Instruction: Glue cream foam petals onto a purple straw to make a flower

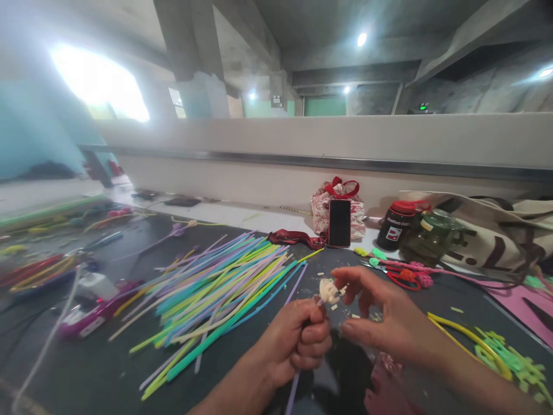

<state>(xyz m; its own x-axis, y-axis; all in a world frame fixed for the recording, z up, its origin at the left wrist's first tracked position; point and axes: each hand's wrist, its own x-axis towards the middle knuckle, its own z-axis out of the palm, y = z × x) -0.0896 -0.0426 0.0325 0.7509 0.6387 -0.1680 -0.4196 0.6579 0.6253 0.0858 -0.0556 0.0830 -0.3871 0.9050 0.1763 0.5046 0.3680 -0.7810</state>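
Observation:
My left hand (307,337) is closed in a fist around a thin light purple craft stick (292,393), whose lower length comes out below the fist. Just above the thumb sits a cream flower-like piece (329,291); whether it is fixed to the stick's top I cannot tell. To its right, my right hand (380,314) is open, with thumb and fingers apart and nothing seen between them. Left of the fist lies a large loose bundle of pastel sticks (224,294) in green, yellow, blue and purple. Small cream scraps (355,316) are scattered near the fingers.
A phone (340,223) leans on a patterned bag (319,202) at the back. Scissors with red handles (404,278), a black bottle (394,226) and a green jug (427,236) stand or lie right. A purple glue gun (97,311) lies left; green cut pieces (510,357) lie right.

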